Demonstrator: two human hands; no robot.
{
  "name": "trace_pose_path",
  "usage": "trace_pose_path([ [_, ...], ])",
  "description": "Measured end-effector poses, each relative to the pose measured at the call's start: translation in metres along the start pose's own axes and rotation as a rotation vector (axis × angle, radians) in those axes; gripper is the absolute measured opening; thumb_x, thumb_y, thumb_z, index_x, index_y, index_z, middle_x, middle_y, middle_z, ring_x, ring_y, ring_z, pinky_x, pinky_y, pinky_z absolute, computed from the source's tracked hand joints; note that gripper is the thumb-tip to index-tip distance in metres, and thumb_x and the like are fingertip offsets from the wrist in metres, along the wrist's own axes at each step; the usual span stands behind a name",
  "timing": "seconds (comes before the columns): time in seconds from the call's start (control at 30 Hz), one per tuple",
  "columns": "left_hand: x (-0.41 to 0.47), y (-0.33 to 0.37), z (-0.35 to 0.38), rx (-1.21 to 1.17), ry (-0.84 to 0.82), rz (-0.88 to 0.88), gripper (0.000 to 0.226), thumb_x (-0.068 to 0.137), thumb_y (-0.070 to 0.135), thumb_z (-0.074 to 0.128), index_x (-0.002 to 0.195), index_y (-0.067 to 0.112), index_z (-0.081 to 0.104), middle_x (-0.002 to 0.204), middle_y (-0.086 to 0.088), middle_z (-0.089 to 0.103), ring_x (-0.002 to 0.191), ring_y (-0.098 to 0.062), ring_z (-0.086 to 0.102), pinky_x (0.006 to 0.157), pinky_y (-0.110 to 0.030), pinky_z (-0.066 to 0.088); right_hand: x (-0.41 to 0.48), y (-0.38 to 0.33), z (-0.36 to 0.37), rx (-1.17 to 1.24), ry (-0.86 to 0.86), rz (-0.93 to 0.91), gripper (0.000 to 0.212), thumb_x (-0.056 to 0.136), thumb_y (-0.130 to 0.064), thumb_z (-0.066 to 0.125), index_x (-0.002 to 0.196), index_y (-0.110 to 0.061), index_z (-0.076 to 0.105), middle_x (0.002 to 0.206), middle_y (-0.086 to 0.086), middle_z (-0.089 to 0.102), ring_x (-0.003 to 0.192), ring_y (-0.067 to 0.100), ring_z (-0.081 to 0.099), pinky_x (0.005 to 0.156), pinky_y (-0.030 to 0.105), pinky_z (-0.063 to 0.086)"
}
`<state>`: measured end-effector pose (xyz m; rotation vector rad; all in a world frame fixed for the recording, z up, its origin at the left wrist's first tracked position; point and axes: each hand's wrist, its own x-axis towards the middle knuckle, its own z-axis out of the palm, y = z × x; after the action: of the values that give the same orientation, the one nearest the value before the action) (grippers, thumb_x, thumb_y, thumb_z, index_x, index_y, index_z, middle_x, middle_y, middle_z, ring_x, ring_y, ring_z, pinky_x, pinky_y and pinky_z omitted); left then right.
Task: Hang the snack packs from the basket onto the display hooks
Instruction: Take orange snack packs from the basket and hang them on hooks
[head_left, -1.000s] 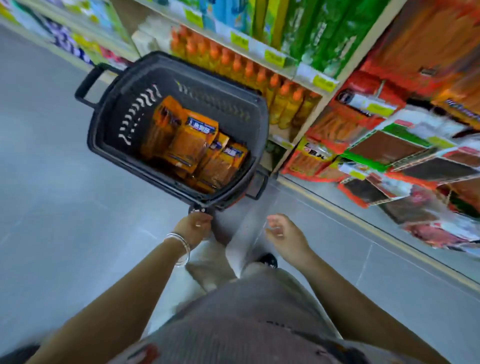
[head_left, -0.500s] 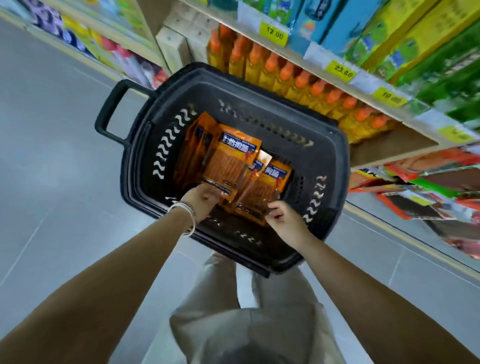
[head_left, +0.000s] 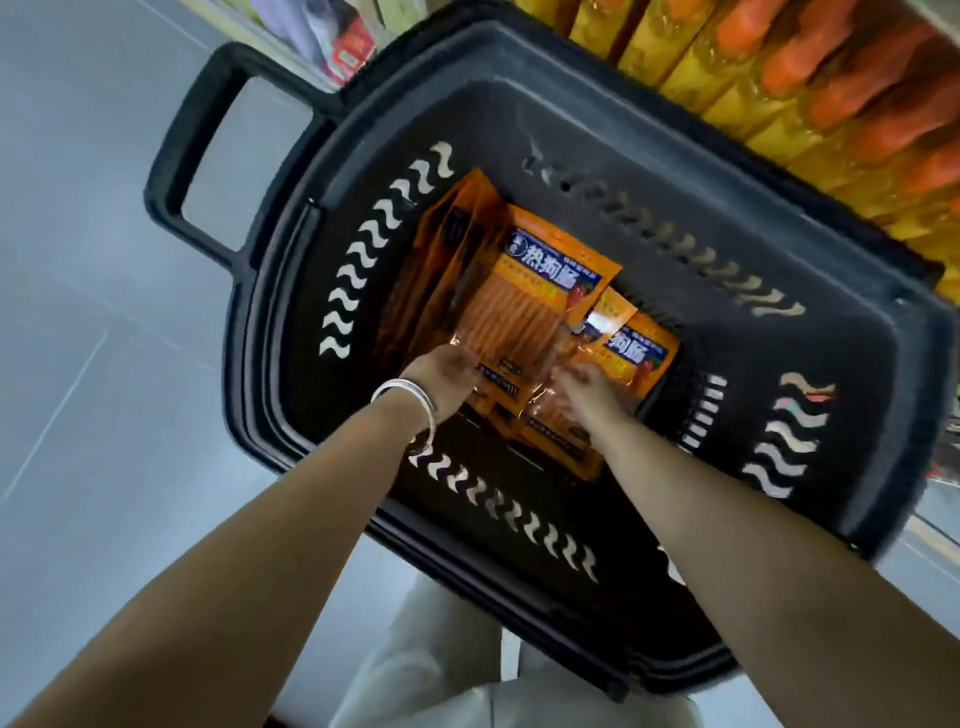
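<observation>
Reaching into the basket (head_left: 727, 364). Pinching the near edge of the top snack pack (head_left: 540, 291) with the left hand (head_left: 447, 376); seemingly clutching a neighbouring pack (head_left: 641, 358) with the right hand (head_left: 587, 395), though blurred. Lying piled mid-basket.

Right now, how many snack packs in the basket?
5 snack packs distinguishable: left pack on edge, top pack, sliver behind it, right pack, bottom pack. More may be hidden underneath.
</observation>
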<state>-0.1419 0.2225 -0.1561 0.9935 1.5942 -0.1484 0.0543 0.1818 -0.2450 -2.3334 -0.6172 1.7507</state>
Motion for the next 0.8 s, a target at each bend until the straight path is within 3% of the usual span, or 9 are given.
trace_pose_path([
  [0.1,0.008,-0.004,-0.004,-0.04,0.013,-0.025,0.023,0.092,0.026,0.054,0.114,0.021,0.058,0.105,0.0,0.059,0.095,-0.017,0.056,0.082,-0.025,0.041,0.023,-0.009,0.018,0.113,0.025,0.075,0.031,0.091,-0.039,0.058,0.115,-0.02,0.055,0.116,0.01,0.063,0.106,0.032,0.06,0.094,0.049,0.049],
  [0.17,0.011,-0.004,-0.005,-0.081,0.047,-0.029,0.021,0.091,0.028,0.054,0.112,0.025,0.058,0.101,0.005,0.057,0.09,-0.014,0.056,0.079,-0.023,0.042,0.03,-0.014,0.027,0.163,0.03,0.138,0.034,0.091,-0.035,0.058,0.119,-0.017,0.055,0.109,0.009,0.063,0.096,0.028,0.062,0.089,0.046,0.051],
  [0.27,0.015,-0.003,-0.005,-0.11,0.063,-0.043,0.021,0.091,0.027,0.052,0.112,0.026,0.058,0.098,0.007,0.058,0.085,-0.012,0.056,0.071,-0.019,0.043,0.03,-0.017,0.032,0.243,0.048,0.173,0.026,0.094,-0.029,0.056,0.117,-0.017,0.054,0.096,0.002,0.062,0.087,0.019,0.06,0.079,0.036,0.052],
  [0.4,0.017,-0.003,-0.003,-0.118,0.042,-0.05,0.024,0.091,0.028,0.053,0.114,0.026,0.058,0.093,0.01,0.059,0.079,-0.005,0.055,0.067,-0.016,0.04,0.015,-0.015,0.025,0.228,0.204,0.048,0.013,0.096,-0.023,0.052,0.105,-0.016,0.057,0.113,0.013,0.063,0.095,0.025,0.057,0.085,0.037,0.046],
  [0.5,0.02,-0.004,-0.002,-0.089,0.029,-0.064,0.026,0.091,0.03,0.053,0.115,0.023,0.058,0.101,0.005,0.06,0.081,-0.009,0.055,0.069,-0.02,0.042,-0.003,-0.015,0.011,0.278,0.329,0.054,0.022,0.098,-0.026,0.046,0.116,-0.016,0.054,0.121,0.009,0.058,0.11,0.028,0.054,0.095,0.04,0.044],
  [0.57,0.021,-0.004,-0.002,-0.076,0.024,-0.085,0.027,0.091,0.03,0.053,0.116,0.022,0.058,0.105,0.001,0.061,0.076,-0.008,0.053,0.065,-0.021,0.042,-0.014,-0.012,-0.001,0.386,0.344,0.099,0.01,0.098,-0.025,0.046,0.102,-0.022,0.055,0.122,0.009,0.057,0.112,0.031,0.055,0.098,0.046,0.045],
  [0.67,0.021,-0.007,-0.002,-0.09,0.057,-0.099,0.035,0.091,0.038,0.052,0.12,0.021,0.056,0.118,-0.004,0.06,0.098,-0.019,0.056,0.079,-0.022,0.037,-0.028,-0.006,-0.016,0.548,0.221,0.153,0.012,0.098,-0.019,0.048,0.091,-0.024,0.055,0.124,0.012,0.056,0.112,0.032,0.056,0.096,0.051,0.047],
  [0.73,0.019,-0.008,-0.002,-0.17,0.031,-0.135,0.052,0.086,0.054,0.052,0.127,0.021,0.053,0.123,-0.004,0.058,0.109,-0.022,0.054,0.085,-0.025,0.036,-0.038,-0.001,-0.018,0.596,0.083,0.129,0.01,0.097,-0.019,0.051,0.092,-0.024,0.058,0.111,0.005,0.063,0.1,0.027,0.061,0.081,0.043,0.053],
  [0.8,0.017,-0.007,-0.004,-0.305,-0.007,-0.209,0.067,0.076,0.063,0.059,0.128,0.022,0.051,0.116,0.002,0.057,0.104,-0.019,0.055,0.086,-0.028,0.039,-0.045,0.003,-0.015,0.546,-0.046,0.063,0.016,0.095,-0.02,0.054,0.082,-0.026,0.06,0.09,-0.004,0.069,0.082,0.018,0.065,0.065,0.032,0.053],
])
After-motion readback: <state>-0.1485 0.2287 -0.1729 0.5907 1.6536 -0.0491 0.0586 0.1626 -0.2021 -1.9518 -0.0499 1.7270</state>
